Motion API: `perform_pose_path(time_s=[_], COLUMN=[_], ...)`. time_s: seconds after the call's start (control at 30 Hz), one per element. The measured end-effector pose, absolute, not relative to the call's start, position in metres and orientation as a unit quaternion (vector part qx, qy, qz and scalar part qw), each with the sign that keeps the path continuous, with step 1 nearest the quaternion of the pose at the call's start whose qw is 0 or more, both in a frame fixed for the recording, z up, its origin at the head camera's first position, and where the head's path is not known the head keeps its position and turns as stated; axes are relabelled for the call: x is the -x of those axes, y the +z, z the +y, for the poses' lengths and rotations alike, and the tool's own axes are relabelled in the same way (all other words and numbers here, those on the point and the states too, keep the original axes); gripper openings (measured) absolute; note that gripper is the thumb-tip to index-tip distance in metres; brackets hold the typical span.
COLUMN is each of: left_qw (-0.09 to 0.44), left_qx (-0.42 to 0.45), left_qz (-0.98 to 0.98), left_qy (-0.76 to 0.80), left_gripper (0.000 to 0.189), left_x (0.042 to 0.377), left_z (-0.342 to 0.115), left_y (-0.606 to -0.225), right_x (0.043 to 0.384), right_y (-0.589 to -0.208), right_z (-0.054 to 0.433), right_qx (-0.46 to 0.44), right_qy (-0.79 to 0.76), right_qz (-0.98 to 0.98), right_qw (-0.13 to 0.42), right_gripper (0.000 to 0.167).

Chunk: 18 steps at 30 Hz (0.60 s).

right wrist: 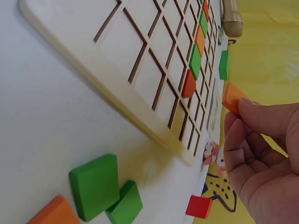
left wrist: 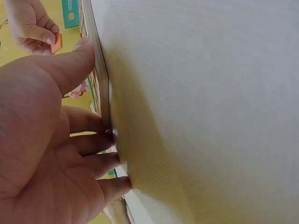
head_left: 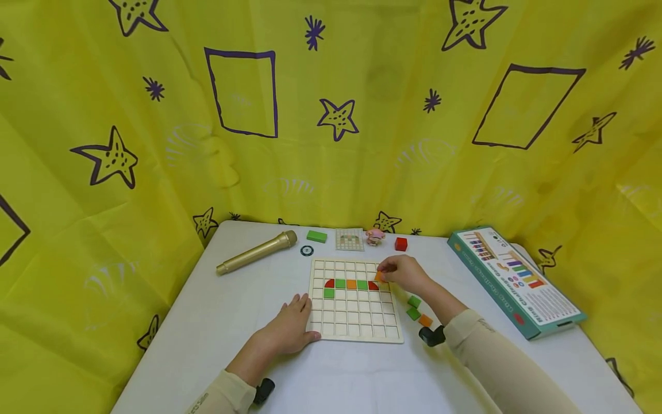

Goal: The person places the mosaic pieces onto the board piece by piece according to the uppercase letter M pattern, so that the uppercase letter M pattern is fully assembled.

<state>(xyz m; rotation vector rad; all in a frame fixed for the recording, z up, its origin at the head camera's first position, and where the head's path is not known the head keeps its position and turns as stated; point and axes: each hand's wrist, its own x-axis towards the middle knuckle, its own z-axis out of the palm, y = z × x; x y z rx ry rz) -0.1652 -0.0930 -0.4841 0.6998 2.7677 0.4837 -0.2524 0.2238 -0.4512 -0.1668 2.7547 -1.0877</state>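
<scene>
A square, pale wooden board (head_left: 357, 318) is lying near the middle of the white-covered counter (head_left: 253, 313), its near edge facing the person. Its ridged grid of shallow square compartments is holding six flat tiles: one row is running red (head_left: 330, 284), green, orange, green, red from left to right, the red pieces each showing a rounded outer corner, and a green tile (head_left: 328, 293) is filling the cell below the left red one. The right hand (head_left: 405, 273) is pinching a smooth, square orange tile (right wrist: 232, 99) between thumb and fingers; the tile is tilting above the board's far right corner. The left hand (head_left: 288, 326) is gripping nothing, its fingers extending loosely along the board's left edge and its thumb resting at the near left corner. Beside the right edge, two green tiles (head_left: 414, 307) and an orange one are lying loose. A teal cardboard box (head_left: 517, 282) is slanting along the counter's right edge, its long axis running from far to near.
</scene>
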Motion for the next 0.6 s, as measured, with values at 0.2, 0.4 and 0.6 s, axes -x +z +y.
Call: perform_pose_path(time_s=[0.2,0.4,0.6], left_qw=[0.124,0.126,0.128], left_qx=[-0.239,-0.235,-0.236], left_qz=[0.95,0.95,0.95], left_qy=[0.16,0.162,0.157], left_gripper=[0.085,0.085,0.086], left_x=[0.166,0.166,0.167], left_z=[-0.093,-0.093,-0.094], left_y=[-0.485,-0.486,-0.488], right_x=[0.253,0.251,0.251], right_y=[-0.449,-0.448,-0.45], right_z=[0.21,0.195,0.186], right_qx=[0.068,0.067,0.072], right_qy=[-0.359,-0.364,-0.359], right_qz=[0.926,0.923,0.924], right_qw=[0.095,0.109,0.113], right_gripper=[0.012,0.012,0.01])
